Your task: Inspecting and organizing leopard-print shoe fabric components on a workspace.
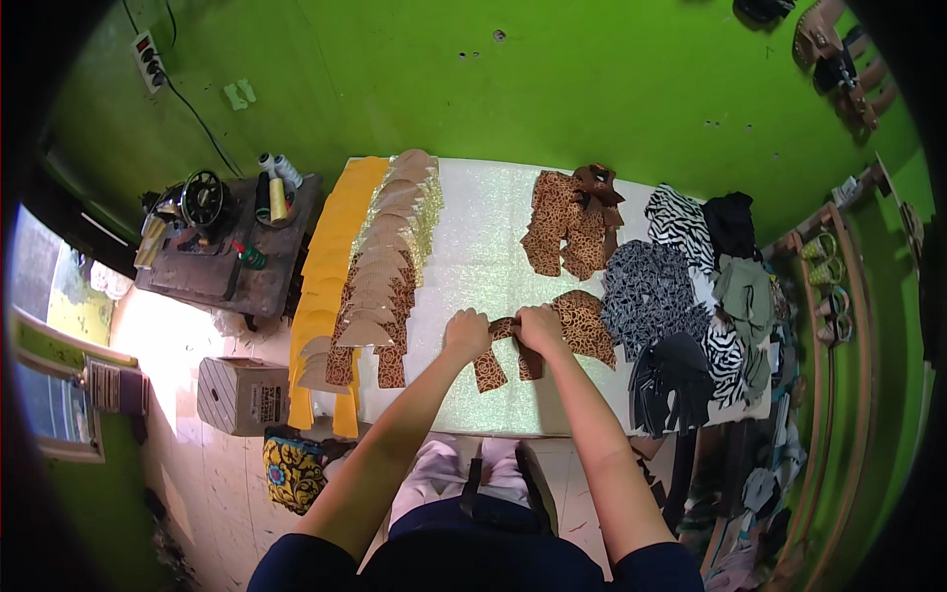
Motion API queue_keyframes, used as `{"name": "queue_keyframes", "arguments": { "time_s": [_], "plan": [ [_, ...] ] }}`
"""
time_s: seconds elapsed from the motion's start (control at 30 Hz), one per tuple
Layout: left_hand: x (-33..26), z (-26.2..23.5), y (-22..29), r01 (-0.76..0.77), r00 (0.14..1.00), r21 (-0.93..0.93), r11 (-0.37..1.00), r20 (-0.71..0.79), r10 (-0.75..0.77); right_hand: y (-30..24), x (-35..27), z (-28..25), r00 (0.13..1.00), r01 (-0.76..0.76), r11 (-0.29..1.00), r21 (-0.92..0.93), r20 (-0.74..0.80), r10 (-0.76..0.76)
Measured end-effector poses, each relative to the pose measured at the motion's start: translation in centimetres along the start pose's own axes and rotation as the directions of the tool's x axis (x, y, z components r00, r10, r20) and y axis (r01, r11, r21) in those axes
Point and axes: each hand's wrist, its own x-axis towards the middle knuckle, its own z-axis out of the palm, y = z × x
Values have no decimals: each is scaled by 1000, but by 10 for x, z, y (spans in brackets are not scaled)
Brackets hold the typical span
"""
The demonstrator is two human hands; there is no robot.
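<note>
A curved leopard-print fabric piece [489, 371] with two hanging legs lies over the pale shimmery table cover [473, 237], near its front edge. My left hand [467, 333] is closed on its left side. My right hand [539, 328] is closed on its right side, close to another leopard-print piece [584, 328]. Farther back lie more leopard-print pieces [549, 225], with brown ones [595, 184] partly on top. To my left runs a long overlapping row of beige curved pieces [380, 259], with leopard-print and gold pieces showing beneath.
Yellow sheets [330, 237] line the table's left edge. Zebra-print [681, 225], grey patterned [653, 296] and black pieces [673, 380] are heaped at the right. Farther left stands a sewing machine [202, 202] with thread spools [278, 202]. A cardboard box [242, 395] sits on the floor below.
</note>
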Motion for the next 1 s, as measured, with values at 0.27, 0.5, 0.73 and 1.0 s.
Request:
{"name": "queue_keyframes", "arguments": {
  "time_s": [0.27,0.5,0.73,1.0],
  "plan": [
    [-44,-5,-67,-23,987,-671,742,-131,-88,-31,-20,11,999,38,550,834,-47,1],
    [-98,-58,-158,136,983,-486,863,-40,-178,-145,-26,58,991,106,535,838,-134,12],
    [-130,-53,-222,142,968,-404,903,-133,-212,-219,-29,78,957,202,711,674,-291,3],
    [-140,-51,-225,193,951,-341,920,-167,-261,-238,-34,71,965,153,873,462,-259,-32]
  ]
}}
